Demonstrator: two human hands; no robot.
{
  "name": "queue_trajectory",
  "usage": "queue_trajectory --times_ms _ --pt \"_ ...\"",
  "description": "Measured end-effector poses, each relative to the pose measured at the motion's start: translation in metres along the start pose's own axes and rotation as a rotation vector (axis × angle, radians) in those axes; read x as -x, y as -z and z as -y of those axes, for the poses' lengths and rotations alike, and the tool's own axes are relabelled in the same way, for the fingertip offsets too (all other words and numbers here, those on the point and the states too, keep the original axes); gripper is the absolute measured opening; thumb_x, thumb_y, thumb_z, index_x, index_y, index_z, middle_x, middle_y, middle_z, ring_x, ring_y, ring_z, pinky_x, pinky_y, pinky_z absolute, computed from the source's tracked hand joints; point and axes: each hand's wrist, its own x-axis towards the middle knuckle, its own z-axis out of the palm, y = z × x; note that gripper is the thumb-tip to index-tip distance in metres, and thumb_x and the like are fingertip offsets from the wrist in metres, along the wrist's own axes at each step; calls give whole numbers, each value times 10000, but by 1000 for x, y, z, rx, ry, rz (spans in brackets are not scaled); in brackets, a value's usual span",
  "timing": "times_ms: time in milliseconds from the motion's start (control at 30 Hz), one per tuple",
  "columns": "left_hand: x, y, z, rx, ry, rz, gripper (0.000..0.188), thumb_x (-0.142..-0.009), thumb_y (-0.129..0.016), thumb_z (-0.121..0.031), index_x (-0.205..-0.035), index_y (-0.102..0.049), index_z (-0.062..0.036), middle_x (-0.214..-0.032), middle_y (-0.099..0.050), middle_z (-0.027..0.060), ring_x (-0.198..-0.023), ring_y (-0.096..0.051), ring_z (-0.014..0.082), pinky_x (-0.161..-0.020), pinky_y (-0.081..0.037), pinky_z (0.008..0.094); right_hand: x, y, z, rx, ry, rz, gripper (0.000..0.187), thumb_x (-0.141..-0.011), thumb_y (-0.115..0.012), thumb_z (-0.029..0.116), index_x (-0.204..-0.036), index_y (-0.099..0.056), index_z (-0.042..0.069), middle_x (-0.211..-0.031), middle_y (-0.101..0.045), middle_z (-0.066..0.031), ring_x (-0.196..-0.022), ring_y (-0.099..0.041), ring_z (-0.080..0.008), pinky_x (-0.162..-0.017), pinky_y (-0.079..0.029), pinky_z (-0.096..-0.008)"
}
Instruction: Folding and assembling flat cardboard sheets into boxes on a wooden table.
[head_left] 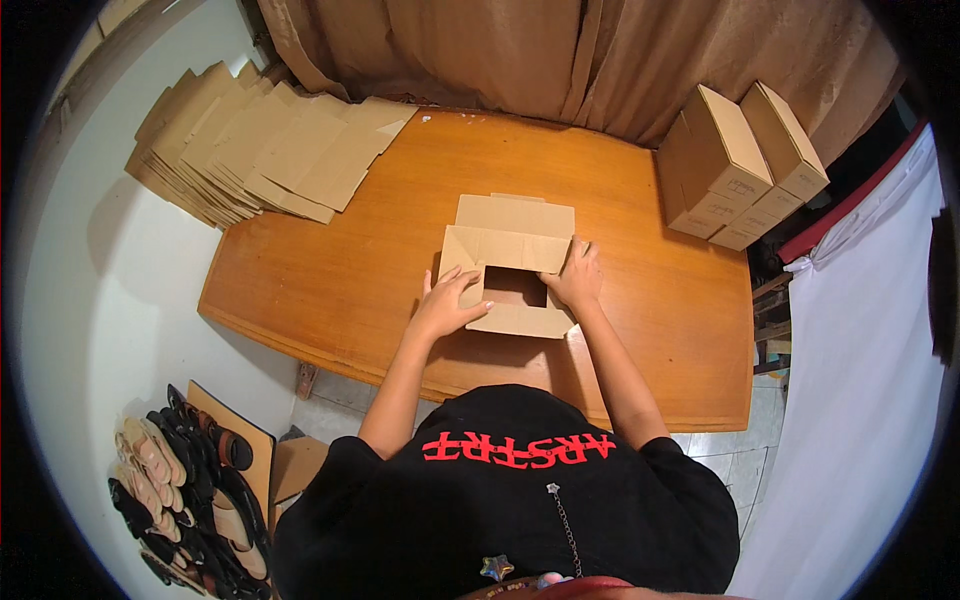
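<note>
A brown cardboard box point(510, 247) stands near the middle of the wooden table, between my two hands. Its far flap is folded outward, and a rectangular opening shows its dark inside. My left hand point(447, 303) grips the box's left side, with the fingers over the side flap and the thumb stretched toward the near edge of the opening. On the other side, my right hand point(577, 277) holds the right wall, its thumb at the rim of the opening and its fingers around the outside. The near flap lies toward me, below the opening.
Flattened cardboard boxes point(270, 140) lie in an overlapping pile at the table's point(640, 330) far left. Folded boxes point(735, 165) are stacked at the far right, before a brown curtain point(520, 60). Several sandals point(190, 490) sit at the lower left. A white cloth point(850, 350) hangs at the right.
</note>
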Motion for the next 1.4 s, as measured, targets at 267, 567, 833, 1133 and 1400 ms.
queue_trajectory --times_ms 267,567,833,1133,1400 --pt "-11 -1 -4 -144 76 164 752 -695 -599 -556 -1257 -480 -72 -1286 -490 104 -1302 -267 284 -1035 -13 597 3 5 3 -19 23 -48 862 -580 -746 394 -1256 -347 37 -1157 -390 -230 -979 -516 -379 -779 -466 -465" --pt "-1 11 1 30 29 190 758 -605 -707 -543 -1222 -527 -142 -1359 -413 87 -1339 -183 286 -1035 -1 601 -3 4 -5 -114 23 42 936 -602 -722 510 -1297 -322 26 -1263 -326 -250 -1118 -430 -397 -879 -414 -474" --pt "-17 -4 30 408 -30 -101 366 -751 -654 -449 -945 -689 -142 -1375 -393 92 -1293 -292 289 -1085 -119 465 -37 -28 -44 -685 -54 175 805 -785 -512 584 -1310 -349 -4 -1337 -243 -267 -1261 -233 -397 -1032 -247 -433" --pt "-54 -26 -1 -16 221 -433 454 -784 -653 -275 -1171 -485 -109 -1326 -354 155 -1189 -386 339 -974 -315 472 -19 -14 -25 -428 4 129 901 -686 -671 489 -1330 -295 -17 -1348 -214 -269 -1259 -223 -401 -1018 -269 -452" --pt "-56 -33 -11 -186 374 -392 699 -720 -723 -199 -1280 -324 -80 -1377 -238 180 -1175 -389 362 -929 -359 470 -2 3 -2 -144 -6 44 923 -624 -765 355 -1328 -281 4 -1349 -238 -266 -1235 -296 -380 -972 -351 -451"
